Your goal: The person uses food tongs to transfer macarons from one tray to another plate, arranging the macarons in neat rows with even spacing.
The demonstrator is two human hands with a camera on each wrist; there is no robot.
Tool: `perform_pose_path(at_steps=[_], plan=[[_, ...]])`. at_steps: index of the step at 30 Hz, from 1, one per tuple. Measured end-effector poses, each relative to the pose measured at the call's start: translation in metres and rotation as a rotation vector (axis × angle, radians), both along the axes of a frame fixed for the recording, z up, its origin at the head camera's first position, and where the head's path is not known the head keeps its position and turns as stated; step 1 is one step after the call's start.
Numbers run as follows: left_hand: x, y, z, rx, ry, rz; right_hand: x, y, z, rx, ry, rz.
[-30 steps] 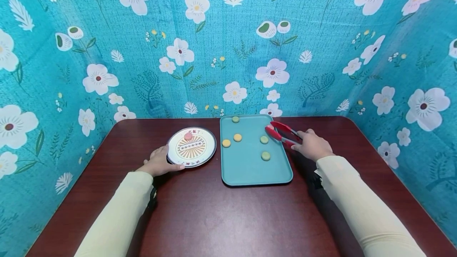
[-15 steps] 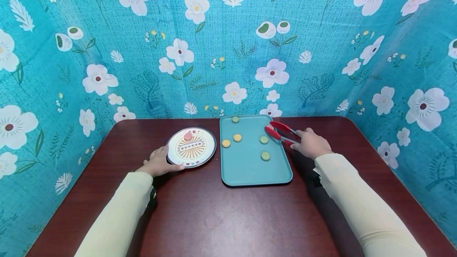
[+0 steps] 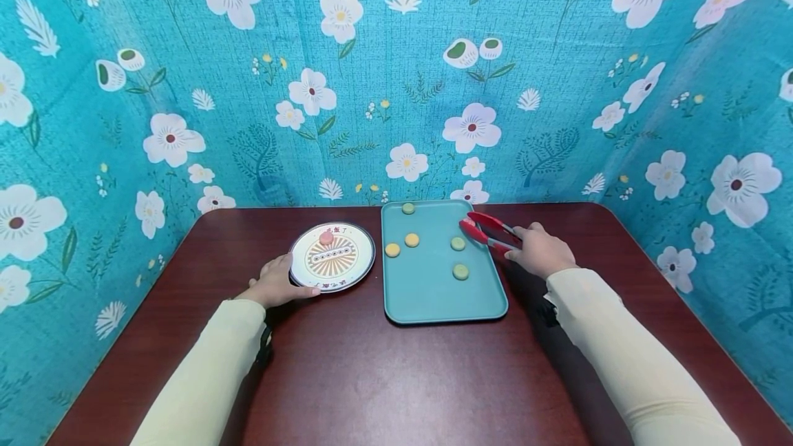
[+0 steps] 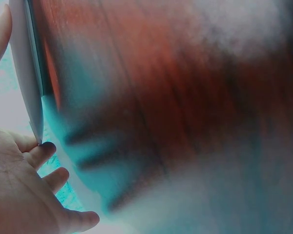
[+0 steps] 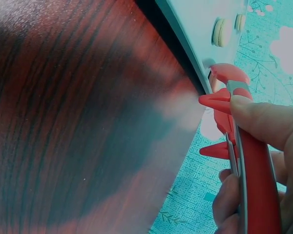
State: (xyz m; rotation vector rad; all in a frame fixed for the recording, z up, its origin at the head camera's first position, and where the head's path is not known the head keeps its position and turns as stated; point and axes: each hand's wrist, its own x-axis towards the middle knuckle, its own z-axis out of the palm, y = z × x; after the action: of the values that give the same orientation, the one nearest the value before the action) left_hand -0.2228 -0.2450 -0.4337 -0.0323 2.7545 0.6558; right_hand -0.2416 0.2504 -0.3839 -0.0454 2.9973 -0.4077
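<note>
My left hand (image 3: 275, 281) rests at the left and near edge of a white patterned plate (image 3: 361, 243), thumb along its rim. In the left wrist view its other fingers (image 4: 58, 179) are spread, with the plate's edge beside them. A pink macaron (image 3: 326, 238) lies on the plate. My right hand (image 3: 542, 252) holds red-tipped tongs (image 3: 476, 231), thumb along one arm. The tong tips are around another pink macaron (image 3: 471, 222) at the right rim of the blue-green tray (image 3: 427, 298); the tips partly hide it.
Green macarons (image 3: 460, 272) and two yellow macarons (image 3: 411, 240) are scattered on the tray. The plate stands left of the tray on the dark wooden table (image 3: 372, 377). A flowered blue curtain (image 3: 372, 88) hangs behind the table and along both sides.
</note>
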Motion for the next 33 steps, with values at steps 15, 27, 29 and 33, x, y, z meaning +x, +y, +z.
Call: perform_pose_path(at_steps=[15,27,29,33], plan=[[0.001,0.000,0.001,-0.001,-0.005,0.003,0.002,0.003,-0.006,0.003,0.044,0.008],[0.001,0.001,0.002,0.002,-0.003,0.001,0.007,0.001,-0.002,0.007,0.077,0.018],[0.002,0.001,0.002,-0.001,-0.001,0.000,0.008,0.000,-0.002,0.004,0.074,0.016],[0.002,0.001,0.003,0.001,0.000,0.003,0.010,-0.001,-0.002,-0.003,0.077,0.013]])
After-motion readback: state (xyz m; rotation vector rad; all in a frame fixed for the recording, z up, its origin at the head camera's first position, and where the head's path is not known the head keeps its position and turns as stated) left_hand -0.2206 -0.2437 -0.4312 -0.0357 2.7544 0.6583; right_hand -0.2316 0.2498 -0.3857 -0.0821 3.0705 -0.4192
